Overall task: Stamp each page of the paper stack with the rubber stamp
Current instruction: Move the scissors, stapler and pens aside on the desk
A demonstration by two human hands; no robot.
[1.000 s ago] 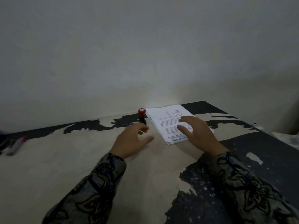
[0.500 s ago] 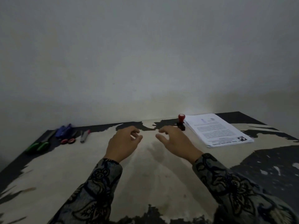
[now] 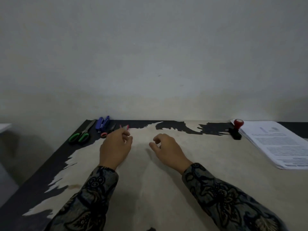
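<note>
Head view, dim light. Left hand (image 3: 115,147) and right hand (image 3: 166,150) both hover low over the bare middle of the desk (image 3: 208,164), fingers loosely curled, neither grip holding anything; thumb and forefinger of each sit apart.

Rubber stamp (image 3: 236,129), red knob on a black base, stands upright near the far edge of the desk, well to the right of the right hand. Paper stack (image 3: 280,144) lies just beside it on the right, top sheet printed side up, running to the frame edge.

Far left of desk: green-handled scissors (image 3: 80,135), blue stapler (image 3: 103,123), a second pair of scissors with pink handles (image 3: 108,130), a pink pen-like item (image 3: 125,126) just past the left fingertips; its kind is too small to tell.

Progress, as a judgement: no stamp mark can be made out on the top page at this distance, so the count of pages done is unknown. Stamp untouched at present. Remaining, by appearance: pick up stamp, press on top page, turn the sheet, repeat through the stack
</note>
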